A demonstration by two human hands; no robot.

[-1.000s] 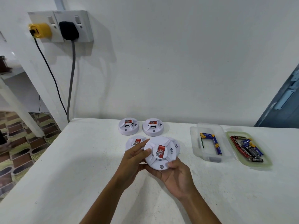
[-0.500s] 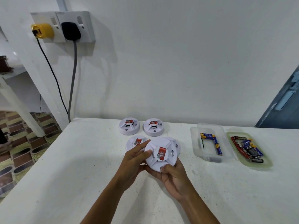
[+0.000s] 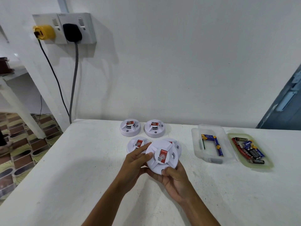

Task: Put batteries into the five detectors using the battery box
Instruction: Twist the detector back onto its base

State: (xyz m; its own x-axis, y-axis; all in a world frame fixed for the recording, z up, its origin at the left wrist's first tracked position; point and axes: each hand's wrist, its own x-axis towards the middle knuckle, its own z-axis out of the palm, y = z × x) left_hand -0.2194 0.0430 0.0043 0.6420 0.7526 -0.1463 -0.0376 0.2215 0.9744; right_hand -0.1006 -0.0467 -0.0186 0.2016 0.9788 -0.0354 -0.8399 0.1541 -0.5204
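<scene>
Head view: both hands, left hand (image 3: pixel 136 162) and right hand (image 3: pixel 175 178), still grip the detector (image 3: pixel 162 156), barely turned.

White detectors (image 3: pixel 130 130) bear red labels; one plug (image 3: pixel 44 32) is yellow, the other plug (image 3: pixel 72 32) black.

Fifth detector (image 3: pixel 176 145): mostly hidden behind the held detector (image 3: pixel 162 156).
Fourth detector (image 3: pixel 136 144): near edge covered by left hand (image 3: pixel 135 162).
Battery (image 3: pixel 244 153) labels: mostly too small to read.
Forearms: cut off at bottom edge.
</scene>
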